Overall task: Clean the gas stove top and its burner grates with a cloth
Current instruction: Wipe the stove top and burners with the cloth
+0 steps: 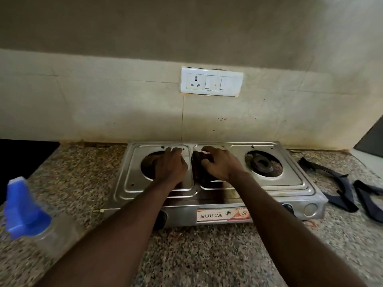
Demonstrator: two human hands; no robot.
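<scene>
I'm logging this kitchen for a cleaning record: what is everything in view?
stove: one, steel, on counter by wall
burner: one showing, dark, stove's right opening
knobs: two seen, black, stove front
grates: two, dark, counter right of stove
spray bottle: one, clear, blue head, near left
socket plate: one, white, wall
counter: one, speckled
cloth: one, dark, apparently cloth, stove middle
left hand: over stove's left opening
right hand: grips cloth

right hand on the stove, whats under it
A dark object on the stove top, its left edge showing past the right hand, which curls over it. The hand covers the rest, so cloth or burner part cannot be told.
</scene>
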